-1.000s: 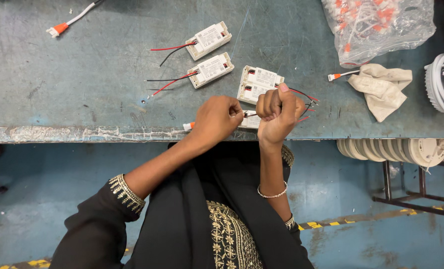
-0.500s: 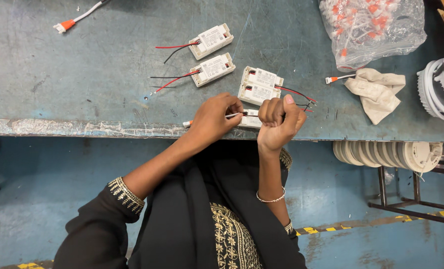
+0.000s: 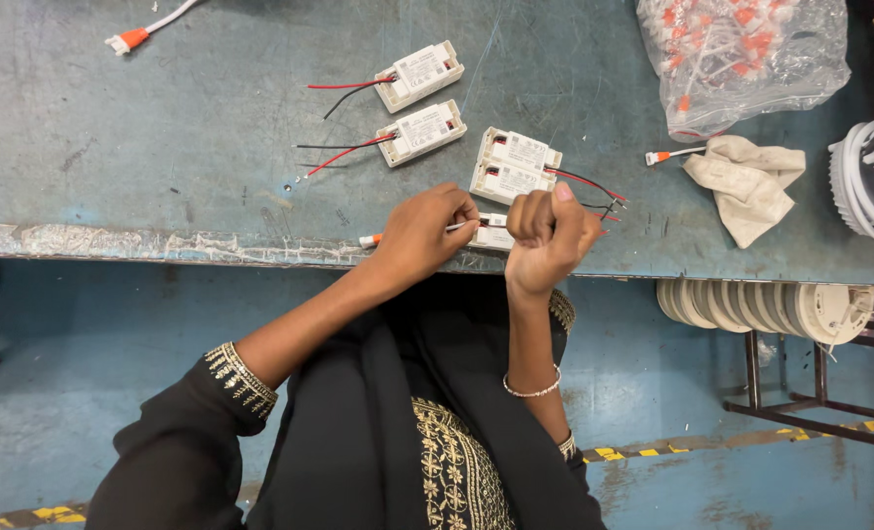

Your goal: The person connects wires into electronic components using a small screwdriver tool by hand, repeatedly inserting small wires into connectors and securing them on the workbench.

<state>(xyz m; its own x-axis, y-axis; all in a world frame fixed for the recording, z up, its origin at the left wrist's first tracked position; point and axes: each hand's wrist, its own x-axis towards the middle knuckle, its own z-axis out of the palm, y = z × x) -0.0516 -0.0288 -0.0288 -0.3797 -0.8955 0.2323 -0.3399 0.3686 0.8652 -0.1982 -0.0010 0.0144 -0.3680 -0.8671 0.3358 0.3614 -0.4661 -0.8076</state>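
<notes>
Scanning from the left edge of the worn metal bench (image 3: 162, 108), we note a white lead with an orange connector (image 3: 128, 39) lying alone near the far corner. Next come two white driver boxes (image 3: 419, 75) and (image 3: 422, 132), each trailing red and black wires toward the left, well apart from the hands.

At the bench's near edge our left hand (image 3: 419, 232) is closed in a pinch on a thin white cable (image 3: 461, 226), whose orange-tipped end (image 3: 369, 239) pokes out past the wrist. The cable runs to a small white driver box (image 3: 494, 236) held between the two hands. Our right hand (image 3: 545, 231) is closed in a fist around that box's far end, thumb up; red and black wires (image 3: 594, 186) run out just beyond the knuckles. Just behind sits a pair of driver boxes (image 3: 513, 165) side by side.

Further right: a loose connector (image 3: 661, 156), a crumpled cloth (image 3: 746, 182), a plastic bag of orange connectors (image 3: 741, 59), and white ring housings (image 3: 873, 177) at the edge.
</notes>
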